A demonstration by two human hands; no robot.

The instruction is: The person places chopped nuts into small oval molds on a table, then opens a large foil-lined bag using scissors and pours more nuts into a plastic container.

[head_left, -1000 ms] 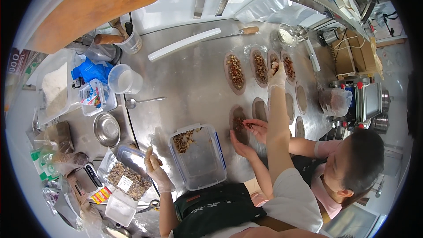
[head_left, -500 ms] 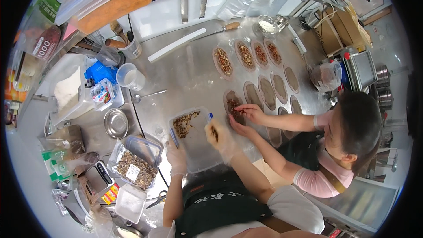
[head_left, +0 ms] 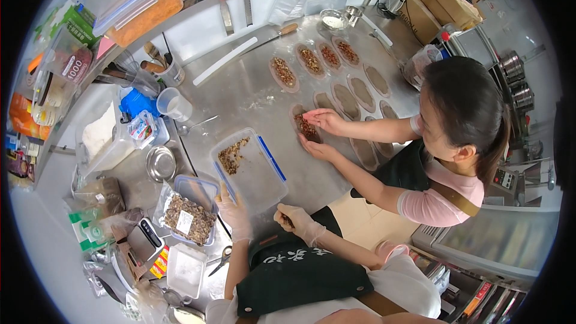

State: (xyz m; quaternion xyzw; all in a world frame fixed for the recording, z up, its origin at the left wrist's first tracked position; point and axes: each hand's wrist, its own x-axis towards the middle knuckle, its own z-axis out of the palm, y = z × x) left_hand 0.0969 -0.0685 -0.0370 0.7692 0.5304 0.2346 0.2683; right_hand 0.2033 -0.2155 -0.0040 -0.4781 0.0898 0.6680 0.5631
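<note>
My gloved left hand [head_left: 234, 216] is at the near-left corner of a clear plastic container [head_left: 255, 180], fingers stretched up beside its rim. In that container, chopped brown nut mixture [head_left: 231, 156] is gathered at the far-left part. My gloved right hand [head_left: 298, 223] is closed on some dark crumbly filling [head_left: 287, 221], just below the container's near-right corner. To the right, a co-worker [head_left: 456, 132] bends over an oval dough piece [head_left: 303, 120], both bare hands on it and its dark red-brown filling. Beyond lie several ovals topped with chopped filling [head_left: 311, 60] and several plain ones [head_left: 347, 99].
At left are a bagged nut mix [head_left: 189, 219], a steel bowl [head_left: 160, 162], scissors [head_left: 219, 264], a white tray [head_left: 183, 270], a measuring jug [head_left: 174, 106] and a flour tub [head_left: 99, 138]. A long white bar [head_left: 225, 60] lies at the back; boxes [head_left: 441, 6] stand back right.
My right hand came back from the filled ovals to below the container's right corner. My left hand moved to the container's corner. The view shifted, and the co-worker's fingers still work on the same oval.
</note>
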